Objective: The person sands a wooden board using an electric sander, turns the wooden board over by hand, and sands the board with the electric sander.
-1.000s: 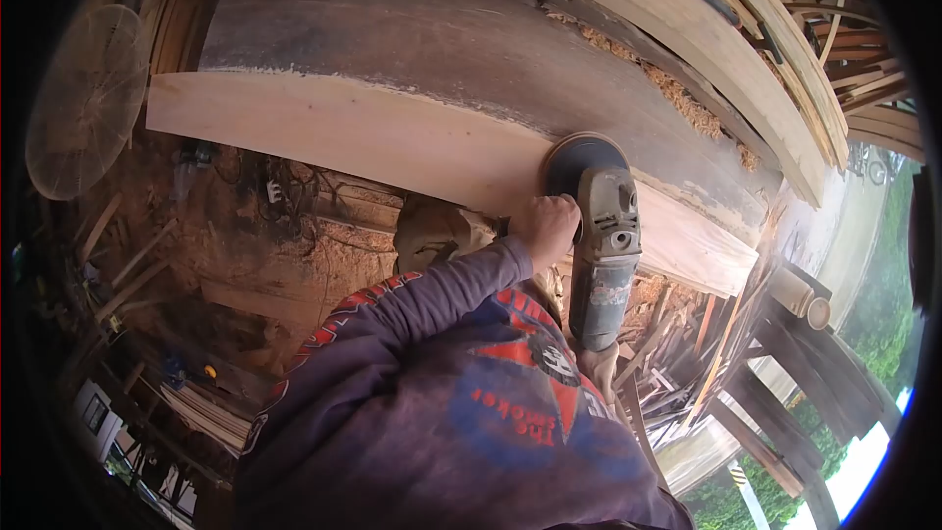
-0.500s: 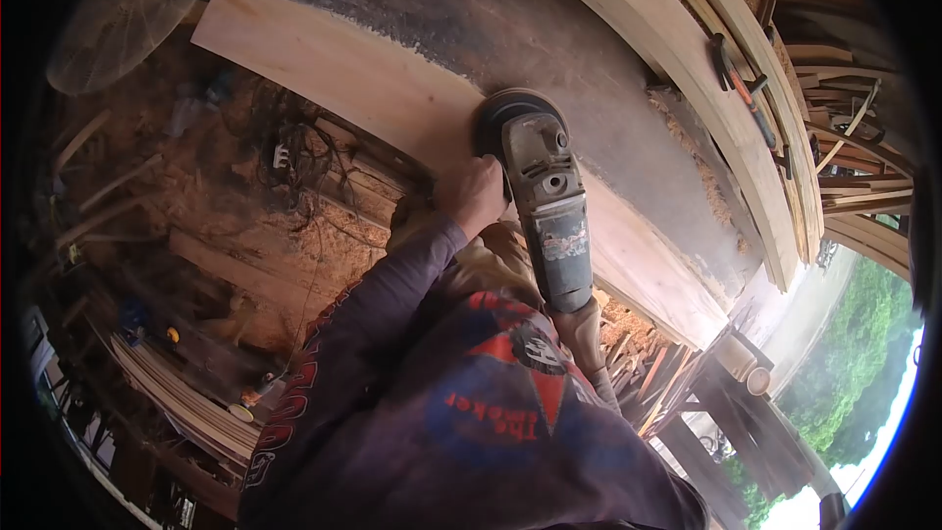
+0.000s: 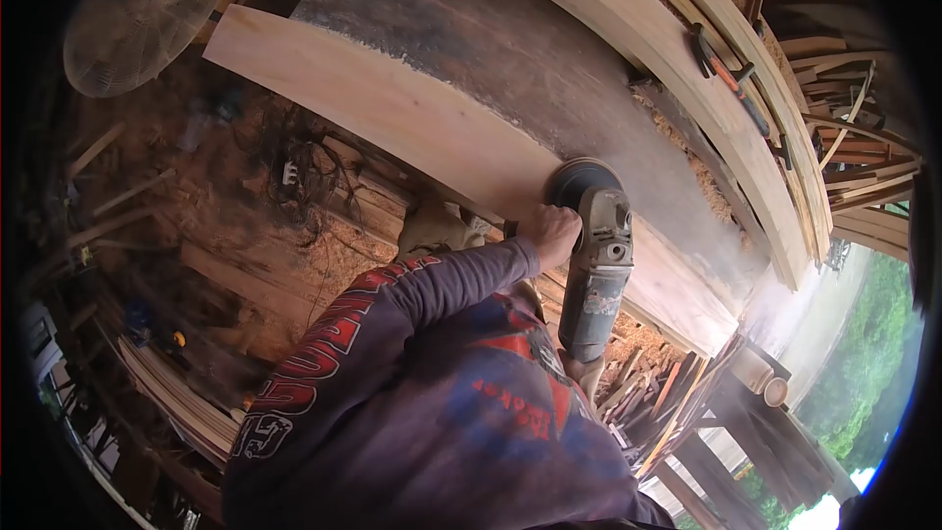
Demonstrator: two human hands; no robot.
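A grey angle grinder (image 3: 597,280) with a round sanding disc (image 3: 581,183) lies over a long pale board (image 3: 392,103), the disc against the board's surface. My left hand (image 3: 549,235) is closed round the side handle near the tool's head. At the rear end of the body is my right hand (image 3: 583,373), wrapped round the grip and partly hidden by the tool and my shirt. The pale board runs along the near edge of a dark, dusty wooden surface (image 3: 491,29).
Curved planks (image 3: 687,69) line the far side, with an orange-handled tool (image 3: 731,88) on them. A round fan guard (image 3: 147,20) stands at upper left. Cables (image 3: 314,172) and sawdust lie below the board. Scrap wood (image 3: 873,172) is stacked at right.
The view has shifted and turned. Between half a second ago and now, the grinder, held by both my hands, has moved right along the pale board.
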